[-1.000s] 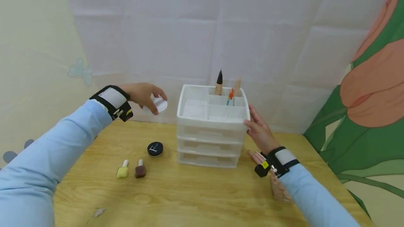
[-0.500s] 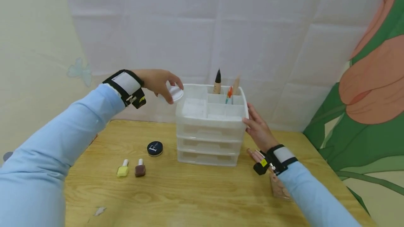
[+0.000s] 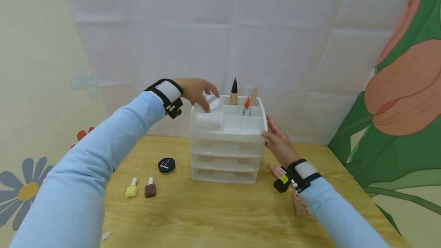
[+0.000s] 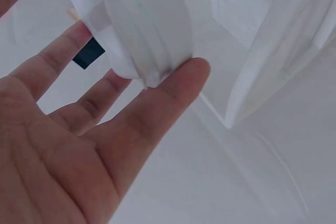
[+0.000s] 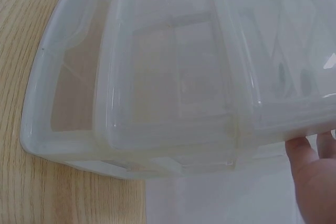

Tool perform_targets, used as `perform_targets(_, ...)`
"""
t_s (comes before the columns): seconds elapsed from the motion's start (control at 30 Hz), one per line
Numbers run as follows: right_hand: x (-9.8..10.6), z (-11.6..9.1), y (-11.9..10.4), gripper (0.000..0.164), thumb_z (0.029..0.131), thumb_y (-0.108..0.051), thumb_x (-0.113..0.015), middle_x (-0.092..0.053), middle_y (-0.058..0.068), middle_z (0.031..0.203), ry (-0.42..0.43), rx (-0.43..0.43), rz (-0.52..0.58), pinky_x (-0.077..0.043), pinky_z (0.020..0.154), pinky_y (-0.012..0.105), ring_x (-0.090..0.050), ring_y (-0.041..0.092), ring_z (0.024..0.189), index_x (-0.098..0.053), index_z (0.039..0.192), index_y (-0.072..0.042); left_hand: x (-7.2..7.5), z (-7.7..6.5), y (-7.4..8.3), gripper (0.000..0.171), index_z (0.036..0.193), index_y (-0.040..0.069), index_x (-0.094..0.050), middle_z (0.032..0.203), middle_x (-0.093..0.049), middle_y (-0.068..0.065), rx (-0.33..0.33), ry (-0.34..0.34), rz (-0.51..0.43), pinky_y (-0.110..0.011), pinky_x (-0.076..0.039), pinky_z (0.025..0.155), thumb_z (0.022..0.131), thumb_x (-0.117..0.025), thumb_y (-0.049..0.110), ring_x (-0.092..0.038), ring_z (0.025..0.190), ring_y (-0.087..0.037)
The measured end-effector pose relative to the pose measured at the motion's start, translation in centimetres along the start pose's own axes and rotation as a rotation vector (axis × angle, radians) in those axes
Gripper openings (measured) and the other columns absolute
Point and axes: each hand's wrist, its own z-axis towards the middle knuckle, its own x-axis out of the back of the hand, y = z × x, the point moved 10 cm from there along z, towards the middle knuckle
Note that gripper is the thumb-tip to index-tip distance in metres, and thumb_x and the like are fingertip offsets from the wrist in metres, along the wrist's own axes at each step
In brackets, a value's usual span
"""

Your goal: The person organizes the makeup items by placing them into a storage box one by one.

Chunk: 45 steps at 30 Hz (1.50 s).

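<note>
In the head view my left hand (image 3: 198,92) pinches a white, round, thick disc-shaped thing (image 3: 212,103) over the left top compartment of the white plastic drawer organizer (image 3: 224,137). The left wrist view shows my thumb and fingers at the edge of this disc (image 4: 152,24), with the organizer's wall close beside it. Whether the disc touches the compartment I cannot tell. My right hand (image 3: 280,145) holds the organizer's right side at the top rim. From the right wrist view, those fingers (image 5: 303,158) lie against its translucent side, next to the stacked drawers.
A black-tipped beige pen-like item (image 3: 234,95), a beige stick (image 3: 253,95) and an orange-topped brush-like item (image 3: 246,104) stand in back compartments. A black round compact (image 3: 167,165), yellow nail polish (image 3: 131,190) and brown nail polish (image 3: 150,190) sit left. A pinkish clear container (image 3: 303,206) is right.
My left hand has moved right with the white disc, from beside the organizer to over its left top compartment. My right hand keeps its hold on the side.
</note>
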Motion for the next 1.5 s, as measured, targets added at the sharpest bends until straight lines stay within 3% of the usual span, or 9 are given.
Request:
perform_targets(0.2,-0.4,0.2,0.3,0.062,0.105,-0.016,-0.041,-0.006,0.0,0.163,-0.005,0.001,0.017,-0.021,0.113,0.053,-0.021,0.028,0.143,-0.011,0.158,-0.025,-0.6,1.8,-1.0,0.063,0.14,0.018,-0.051,0.142,-0.04,-0.014,0.006,0.032,-0.023,-0.032,-0.055,0.077,0.083,-0.077,0.023,-0.053,0.111,-0.025)
perform_targets(0.47,-0.7,0.1,0.6,0.063,0.104,-0.014,-0.042,-0.006,0.0,0.163,-0.002,0.003,0.021,-0.03,0.111,0.044,-0.023,0.028,0.142,-0.01,0.158,-0.024,-2.0,3.4,-2.8,0.059,0.136,0.017,-0.052,0.143,-0.039,-0.018,0.076,-0.005,-0.035,-0.033,-0.057,0.07,0.082,-0.078,0.019,-0.054,0.11,-0.028)
perform_targets(0.7,-1.0,0.2,0.4,0.064,0.104,-0.013,-0.042,-0.005,0.0,0.163,-0.001,0.009,0.022,-0.024,0.113,0.049,-0.021,0.028,0.143,-0.008,0.158,-0.022,-3.3,3.6,-3.0,0.059,0.135,0.017,-0.052,0.141,-0.039,-0.015,0.146,-0.053,-0.02,-0.039,-0.057,0.08,0.081,-0.077,0.018,-0.05,0.115,-0.028)
perform_targets(1.0,-1.1,0.1,0.2,0.063,0.104,-0.013,-0.041,-0.006,0.0,0.163,-0.001,0.012,0.014,-0.027,0.113,0.047,-0.022,0.028,0.142,-0.01,0.158,-0.025,-4.2,4.2,-3.2,0.059,0.133,0.019,-0.054,0.136,-0.044,-0.01,0.162,-0.079,0.074,-0.027,-0.053,0.063,0.08,-0.079,0.02,-0.048,0.112,-0.024)
perform_targets(1.27,-0.9,0.0,0.3,0.063,0.104,-0.013,-0.041,-0.008,-0.001,0.162,0.008,0.012,0.021,-0.028,0.112,0.047,-0.024,0.028,0.142,-0.011,0.158,-0.025,-4.7,4.8,-3.8,0.06,0.134,0.024,-0.054,0.141,-0.044,-0.01,0.191,-0.091,0.094,-0.03,-0.053,0.071,0.08,-0.079,0.021,-0.046,0.118,-0.024)
perform_targets(1.5,-0.8,-0.2,0.2,0.062,0.104,-0.014,-0.042,-0.009,-0.001,0.162,0.008,0.012,0.011,-0.031,0.111,0.044,-0.025,0.027,0.141,-0.013,0.157,-0.027,-5.1,5.1,-3.9,0.06,0.133,0.022,-0.055,0.137,-0.045,-0.01,0.186,-0.113,0.081,-0.029,-0.052,0.07,0.078,-0.08,0.019,-0.047,0.115,-0.024)
